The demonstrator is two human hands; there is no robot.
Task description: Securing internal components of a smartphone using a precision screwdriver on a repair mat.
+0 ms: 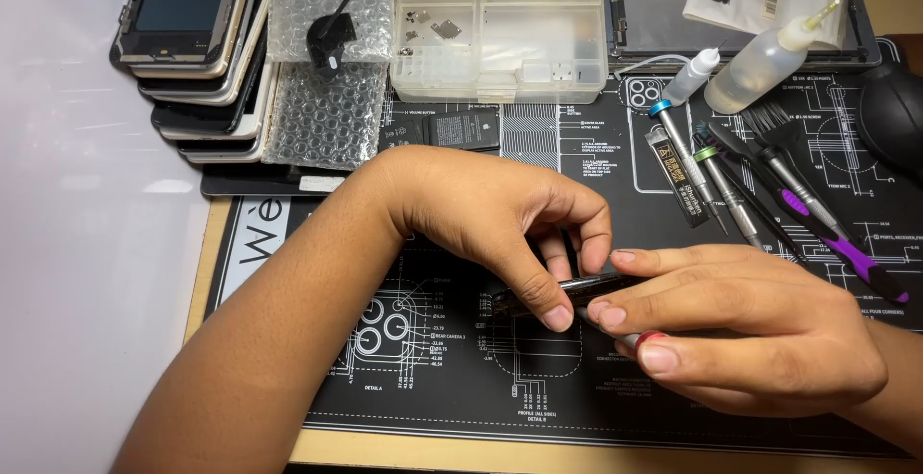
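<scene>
My left hand arches over a small dark phone part on the black repair mat, pinching its edge between thumb and fingers. My right hand comes in from the right and grips a thin screwdriver with a red ring, its tip pointing left at the part. Most of the part is hidden under my fingers.
Several screwdrivers and a purple-handled tool lie at the right. Two squeeze bottles, a clear compartment box, bubble wrap, a phone battery and a stack of phones line the back.
</scene>
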